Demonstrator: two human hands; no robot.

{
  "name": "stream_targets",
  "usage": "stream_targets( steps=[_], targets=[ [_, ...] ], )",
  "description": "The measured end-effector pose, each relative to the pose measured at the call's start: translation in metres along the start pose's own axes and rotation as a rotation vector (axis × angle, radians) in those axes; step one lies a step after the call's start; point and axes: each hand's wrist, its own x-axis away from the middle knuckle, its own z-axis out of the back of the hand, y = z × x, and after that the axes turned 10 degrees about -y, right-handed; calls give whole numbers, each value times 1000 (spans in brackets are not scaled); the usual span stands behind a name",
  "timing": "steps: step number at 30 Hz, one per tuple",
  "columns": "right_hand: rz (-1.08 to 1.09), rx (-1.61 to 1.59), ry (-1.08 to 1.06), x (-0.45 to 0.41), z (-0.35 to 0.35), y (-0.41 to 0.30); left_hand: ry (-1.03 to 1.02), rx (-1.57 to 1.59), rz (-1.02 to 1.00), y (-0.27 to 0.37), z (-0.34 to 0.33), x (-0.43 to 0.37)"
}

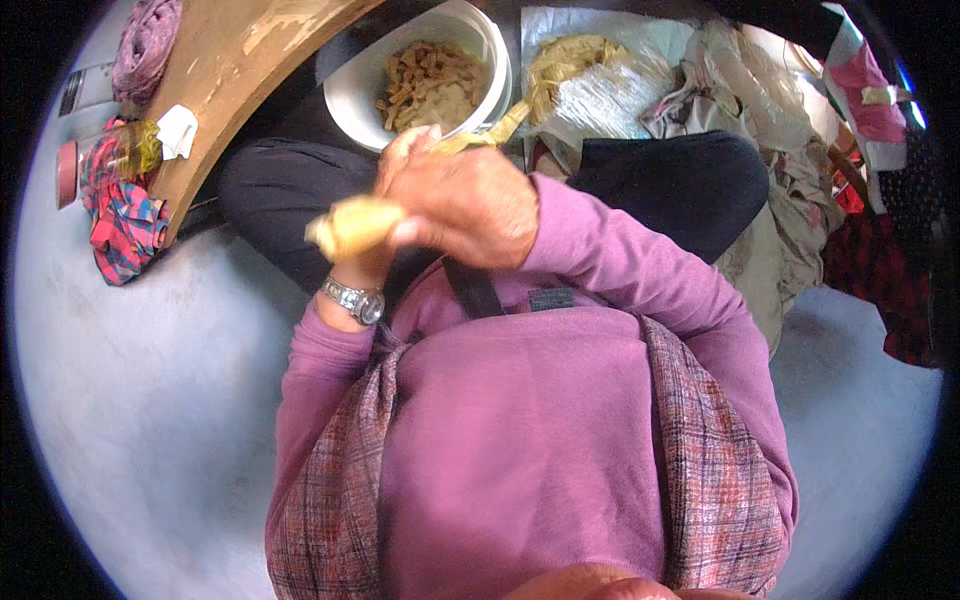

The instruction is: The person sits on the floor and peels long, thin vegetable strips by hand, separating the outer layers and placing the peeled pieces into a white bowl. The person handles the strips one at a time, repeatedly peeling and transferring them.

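Note:
My right hand [472, 202] crosses in front of my left hand and is closed on a bundle of pale yellow material [356, 225], perhaps husk or leaf fibre. The bundle's blurred end sticks out past my thumb. Behind it, my left hand [403, 154] is mostly hidden; its fingers show beside a yellowish strand [480, 139], and whether they grip it cannot be told. The strand leads away to a coiled yellow-brown length [570, 64] on a clear plastic sheet [611, 105]. Just beyond my hands stands a white bucket [352, 97] with brown and pale strips [431, 79] inside.
A curved wooden board [225, 60] lies on the left. Near it are a clear jar with a pink lid [67, 175], a checked cloth [124, 232], a white scrap [177, 131] and a purple bundle [146, 49]. Crumpled cloth and plastic [780, 195] lie beside my right knee.

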Motion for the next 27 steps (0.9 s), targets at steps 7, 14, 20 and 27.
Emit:
stream_targets(
  steps=[7, 14, 20, 27],
  targets=[
    [288, -131, -41, 2, -24, -26, -107, 262, 436, 38, -23, 13],
    [383, -241, -109, 3, -40, -36, -228, 533, 442, 65, -23, 22],
    [179, -450, 111, 10, -32, -31, -90, 293, 98, 125, -15, 28],
    [-338, -776, 638, -3, -20, -4, -398, 215, -29, 139, -22, 50]
  ],
)
